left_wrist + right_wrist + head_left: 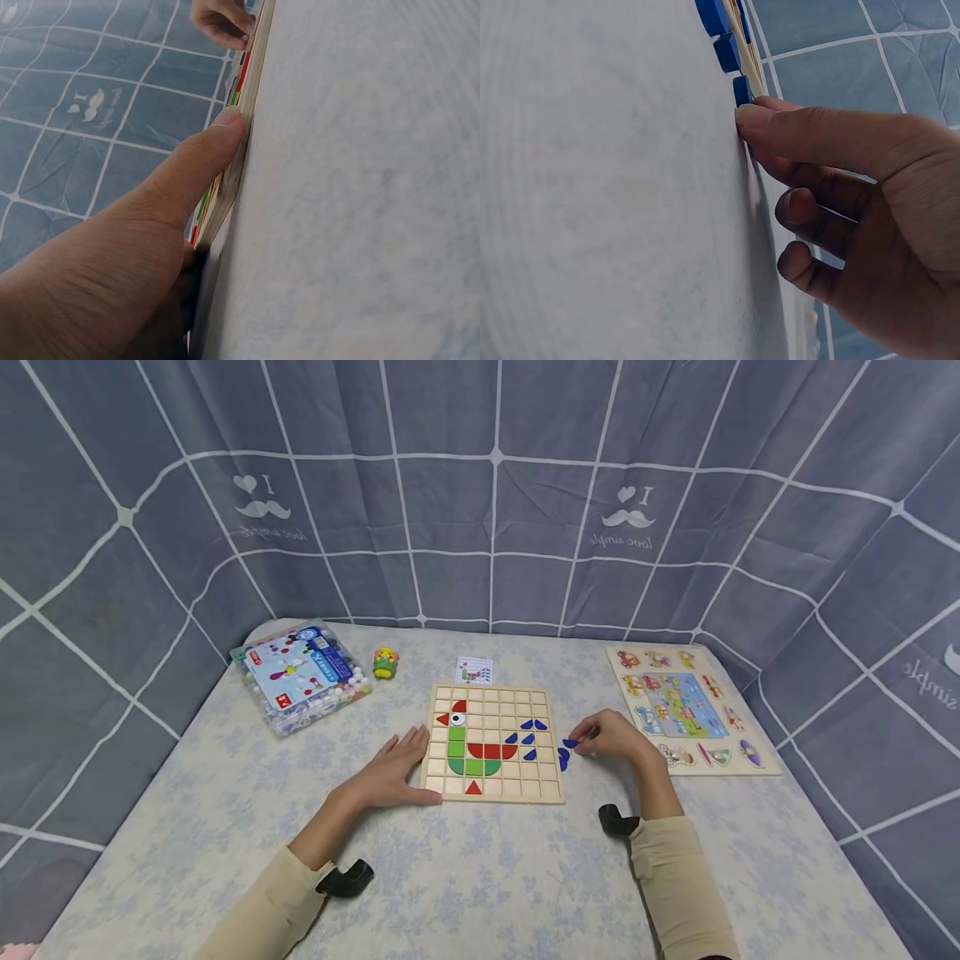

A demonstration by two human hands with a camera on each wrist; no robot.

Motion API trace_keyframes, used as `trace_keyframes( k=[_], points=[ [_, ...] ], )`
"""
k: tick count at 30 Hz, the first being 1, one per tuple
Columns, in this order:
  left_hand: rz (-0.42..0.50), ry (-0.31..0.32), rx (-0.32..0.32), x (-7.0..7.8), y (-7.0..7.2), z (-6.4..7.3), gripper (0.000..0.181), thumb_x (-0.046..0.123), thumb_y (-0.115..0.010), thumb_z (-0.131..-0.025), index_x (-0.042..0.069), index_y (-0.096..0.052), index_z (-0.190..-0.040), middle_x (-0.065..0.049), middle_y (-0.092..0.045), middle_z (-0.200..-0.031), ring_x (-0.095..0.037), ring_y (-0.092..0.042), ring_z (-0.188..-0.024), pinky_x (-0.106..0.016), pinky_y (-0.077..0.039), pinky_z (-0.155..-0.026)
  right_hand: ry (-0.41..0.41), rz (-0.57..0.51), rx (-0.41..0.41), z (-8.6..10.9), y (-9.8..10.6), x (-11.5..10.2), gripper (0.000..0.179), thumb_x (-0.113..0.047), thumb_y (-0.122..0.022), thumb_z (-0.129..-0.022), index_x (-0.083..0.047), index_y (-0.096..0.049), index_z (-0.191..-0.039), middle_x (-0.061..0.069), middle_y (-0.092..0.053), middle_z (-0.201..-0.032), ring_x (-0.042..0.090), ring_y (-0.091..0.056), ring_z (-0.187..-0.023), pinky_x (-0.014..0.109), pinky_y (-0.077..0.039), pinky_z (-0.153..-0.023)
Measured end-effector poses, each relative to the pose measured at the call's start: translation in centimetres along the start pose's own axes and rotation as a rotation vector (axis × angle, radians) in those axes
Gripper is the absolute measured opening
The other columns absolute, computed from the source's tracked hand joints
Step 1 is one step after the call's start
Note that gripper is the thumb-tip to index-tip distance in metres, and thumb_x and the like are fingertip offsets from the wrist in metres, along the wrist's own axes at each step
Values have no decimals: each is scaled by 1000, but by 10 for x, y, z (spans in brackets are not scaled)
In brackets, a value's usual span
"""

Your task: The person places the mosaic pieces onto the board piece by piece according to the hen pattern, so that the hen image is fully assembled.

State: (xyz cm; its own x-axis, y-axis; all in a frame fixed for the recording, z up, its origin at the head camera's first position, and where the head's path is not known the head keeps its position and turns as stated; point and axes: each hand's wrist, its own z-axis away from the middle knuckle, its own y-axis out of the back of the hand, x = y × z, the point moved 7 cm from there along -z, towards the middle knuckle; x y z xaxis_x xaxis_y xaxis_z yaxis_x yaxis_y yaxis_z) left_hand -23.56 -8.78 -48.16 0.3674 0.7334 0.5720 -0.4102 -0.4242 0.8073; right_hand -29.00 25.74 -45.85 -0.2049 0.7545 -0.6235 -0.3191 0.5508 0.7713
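A wooden grid board (532, 785) lies on the table, with red, green and blue pieces forming a bird shape on it. My left hand (393, 770) rests at the board's lower left corner, fingers extended along its left side and thumb (202, 161) against the front edge. Just off the board's right side, my right hand (613, 735) pinches a blue piece (742, 90) between thumb and index finger, its other fingers loosely bent. More blue pieces (563, 760) lie beside it on the table. A white eye piece (457, 719) sits near the red pieces at the bird's head.
Behind the board lies a small picture card (474, 671) showing a similar bird. A clear box of beads (300, 677) stands at the back left, near a small yellow-green toy figure (386, 662). To the right is a wooden picture puzzle (693, 710). A grey-blue curtain (450, 510) hangs behind.
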Motion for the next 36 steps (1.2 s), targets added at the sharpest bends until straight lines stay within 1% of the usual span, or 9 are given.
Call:
trace_keyframes(
  k=[2,9,13,18,25,36],
  points=[
    [1,-2,1,0,0,0,115,57,-75,-77,0,-12,-155,-18,-7,-164,-34,-4,-153,-56,-5,-122,-10,-5,2,0,0,1,17,-8,-77,-79,-2,-77,-95,7,-74,-85,10,-59,-70,26,-49,-66],
    [-5,3,3,2,0,0,115,57,-74,-77,0,-12,-155,-18,-8,-164,-34,-5,-153,-55,-5,-122,-5,5,12,0,0,0,17,-7,-77,-79,-2,-77,-95,8,-74,-86,10,-60,-70,27,-50,-66],
    [-9,0,7,2,1,0,115,57,-75,-77,0,-12,-155,-18,-8,-164,-34,-5,-153,-56,-5,-122,3,-3,2,-1,-1,-1,17,-7,-76,-80,-2,-77,-96,9,-75,-88,10,-60,-70,27,-50,-66],
    [-7,-4,9,1,0,1,114,56,-74,-78,0,-12,-155,-18,-8,-164,-34,-5,-153,-56,-5,-122,-8,1,-6,-2,-2,0,16,-6,-75,-80,-2,-77,-96,10,-75,-89,9,-60,-70,27,-50,-66],
    [-4,-3,9,1,0,1,115,56,-75,-77,1,-12,-155,-18,-7,-164,-34,-4,-153,-55,-4,-122,-26,9,-7,-3,-2,2,16,-7,-76,-80,-2,-77,-95,8,-74,-86,10,-58,-68,26,-49,-65],
    [-5,-7,5,1,0,0,115,57,-74,-78,1,-11,-156,-17,-6,-164,-34,-4,-153,-56,-4,-122,-25,6,-2,-2,-2,2,15,-8,-76,-81,-2,-77,-95,7,-74,-84,10,-58,-68,26,-48,-65]
  ],
)
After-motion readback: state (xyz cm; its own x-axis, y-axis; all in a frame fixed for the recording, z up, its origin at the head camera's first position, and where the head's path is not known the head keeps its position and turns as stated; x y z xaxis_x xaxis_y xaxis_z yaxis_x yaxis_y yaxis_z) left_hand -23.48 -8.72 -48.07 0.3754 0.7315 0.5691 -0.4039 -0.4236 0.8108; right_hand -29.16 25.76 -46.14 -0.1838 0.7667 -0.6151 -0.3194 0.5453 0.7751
